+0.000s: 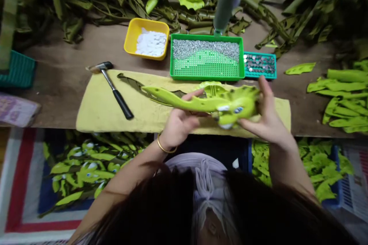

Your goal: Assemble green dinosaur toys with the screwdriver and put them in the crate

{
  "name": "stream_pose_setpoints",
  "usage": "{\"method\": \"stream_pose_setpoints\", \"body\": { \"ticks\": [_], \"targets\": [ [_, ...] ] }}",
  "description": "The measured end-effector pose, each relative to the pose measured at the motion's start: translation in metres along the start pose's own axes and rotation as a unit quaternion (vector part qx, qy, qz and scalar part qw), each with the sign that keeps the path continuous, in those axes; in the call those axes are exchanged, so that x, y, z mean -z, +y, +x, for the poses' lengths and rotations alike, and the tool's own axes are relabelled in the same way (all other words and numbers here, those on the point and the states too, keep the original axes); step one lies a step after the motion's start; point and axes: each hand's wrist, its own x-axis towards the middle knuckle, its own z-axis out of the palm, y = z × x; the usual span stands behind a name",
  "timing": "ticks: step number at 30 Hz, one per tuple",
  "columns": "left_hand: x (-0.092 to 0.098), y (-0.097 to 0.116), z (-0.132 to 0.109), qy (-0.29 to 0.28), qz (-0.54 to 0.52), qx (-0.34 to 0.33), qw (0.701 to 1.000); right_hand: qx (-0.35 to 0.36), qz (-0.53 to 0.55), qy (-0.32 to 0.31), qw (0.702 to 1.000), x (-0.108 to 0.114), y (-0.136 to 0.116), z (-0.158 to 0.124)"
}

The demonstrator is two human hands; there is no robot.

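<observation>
Both hands hold a lime-green plastic toy creature [241, 103] over a yellow cloth pad [92, 107] at the front edge of the worktable [57, 95]. The left hand [181, 120], with a gold bangle [165, 146] at its wrist, supports the long body from below, thumb and fingers curled about it. The right hand [268, 113] grips the head end, fingers on the far side and thumb underneath, near the painted eye; the head is blurred. A dark olive strip [133, 83] runs behind the body, and whether it is joined to the toy I cannot tell

A hammer [114, 91] lies on the left of the pad, its black grip toward the person and its head at the pad's far edge. Beyond the pad stand a yellow tub [131, 36] of white pieces [151, 43], a green perforated tray [205, 69] with small silvery metal parts [207, 48] along its far side, and, just beside it, a smaller teal tray [274, 67] of round metal pieces [258, 64]. Flat lime-green parts [347, 95] are heaped at the right, while more toy creatures [89, 168] fill a bin at lower left
</observation>
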Motion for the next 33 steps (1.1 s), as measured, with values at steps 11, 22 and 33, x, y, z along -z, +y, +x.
{"method": "stream_pose_setpoints", "body": {
  "ticks": [11,22,33],
  "targets": [
    [0.028,0.011,-0.023,0.223,-0.102,0.132,0.960,0.075,-0.059,0.008,0.995,-0.042,-0.008,0.044],
    [0.058,-0.003,-0.037,0.286,-0.095,0.242,0.922,0.064,-0.116,-0.025,0.991,-0.058,0.010,0.043],
    [0.057,0.003,-0.025,0.278,-0.099,0.251,0.922,0.032,-0.121,-0.053,0.991,-0.064,0.009,0.039]
  ]
}}
